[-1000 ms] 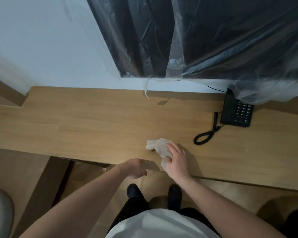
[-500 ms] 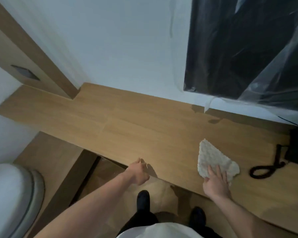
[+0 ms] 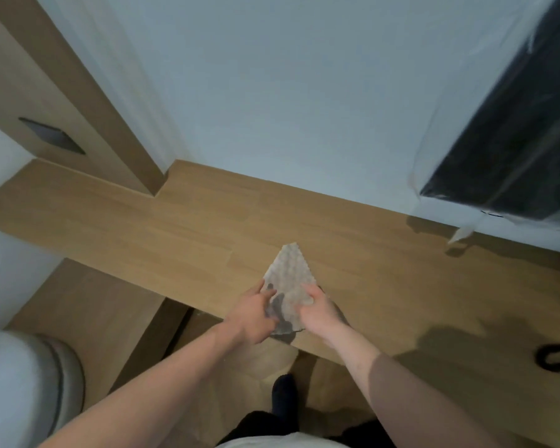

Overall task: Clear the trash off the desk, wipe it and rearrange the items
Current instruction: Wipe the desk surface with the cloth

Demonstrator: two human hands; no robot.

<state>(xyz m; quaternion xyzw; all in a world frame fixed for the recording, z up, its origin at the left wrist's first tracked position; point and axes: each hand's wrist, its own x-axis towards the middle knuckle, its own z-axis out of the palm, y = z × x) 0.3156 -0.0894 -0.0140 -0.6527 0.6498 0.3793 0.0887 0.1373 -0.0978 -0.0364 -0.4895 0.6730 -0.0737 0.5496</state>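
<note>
Wooden desk [image 3: 175, 227], both hands gripping cloth [image 3: 288, 276]

Both bare forearms reach forward side by side. The left hand [image 3: 253, 313] and right hand [image 3: 319, 310] sit close together, fingers curled, each pinching the cloth [image 3: 288, 274].

Single head-worn wide-angle view, looking forward and steeply down from above the near edge of the long light-brown wooden desk [image 3: 181, 227], facing the far pale wall [image 3: 288, 92]; forearms enter close from the near edge.
</note>
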